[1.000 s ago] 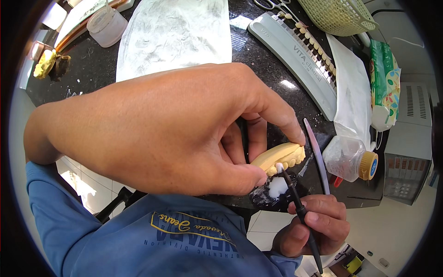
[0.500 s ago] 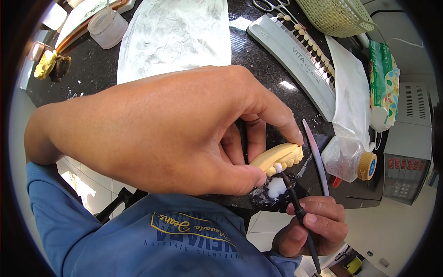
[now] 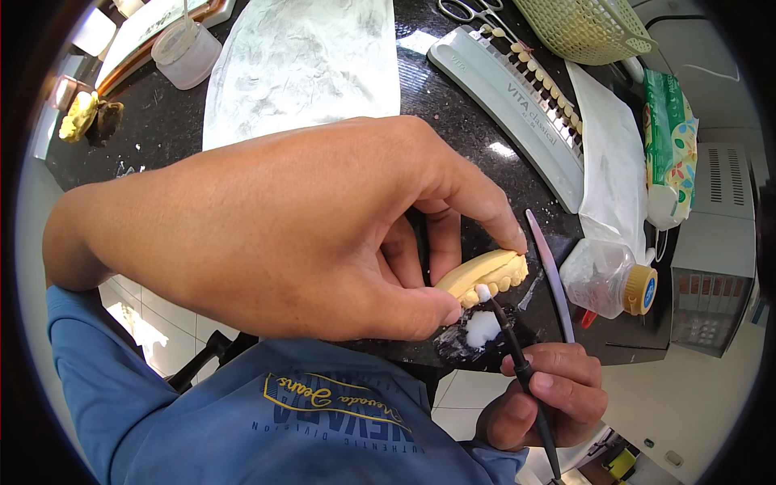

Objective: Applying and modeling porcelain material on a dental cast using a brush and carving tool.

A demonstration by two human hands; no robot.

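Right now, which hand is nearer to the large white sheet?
Left. The left hand overlaps the lower edge of the white sheet in view; the right hand is farther away, below and to the right, holding a dark tool.

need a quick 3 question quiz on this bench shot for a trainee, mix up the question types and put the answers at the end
1. What does the right hand hold?
2. True or false: the left hand is empty.
3. Fill in the blank: the clear jar to the right of the purple stick has a ____ lid.

Key:
1. A thin black tool, its tip at the teeth of the tooth model.
2. False: it grips the tooth model.
3. Yellow.
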